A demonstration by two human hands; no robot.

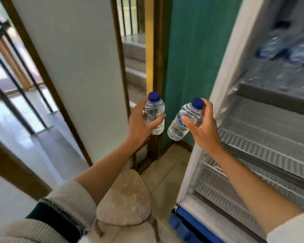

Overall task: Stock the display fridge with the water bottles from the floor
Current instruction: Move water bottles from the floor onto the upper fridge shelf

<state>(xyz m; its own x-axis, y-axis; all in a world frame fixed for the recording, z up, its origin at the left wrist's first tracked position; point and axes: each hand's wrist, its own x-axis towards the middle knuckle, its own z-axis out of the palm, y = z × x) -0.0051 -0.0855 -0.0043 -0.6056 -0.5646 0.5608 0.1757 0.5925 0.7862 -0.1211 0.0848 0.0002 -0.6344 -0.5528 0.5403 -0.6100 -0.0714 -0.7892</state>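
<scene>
Head view: left hand (140, 120) grips an upright water bottle (154, 114); right hand (203, 127) grips a tilted second bottle (185, 120), presumably for loading onto the fridge shelf (263, 137) just right of it.

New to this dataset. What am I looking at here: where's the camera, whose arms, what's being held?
There is no robot here. A person wears one wide-angle camera on the head, so this single picture looks forward and down along their own two arms.

The left hand holds a small water bottle upright, fingers wrapped round its body. The right hand holds a second bottle, tilted, with fingers near its blue cap. Both have a firm grip.

On the right is the open display fridge. Its wire shelves in the middle and lower part look bare, while an upper shelf already carries blurred stocked bottles. Below, between the arms, sits a beige rounded seat or cushion on the tiled floor.
</scene>
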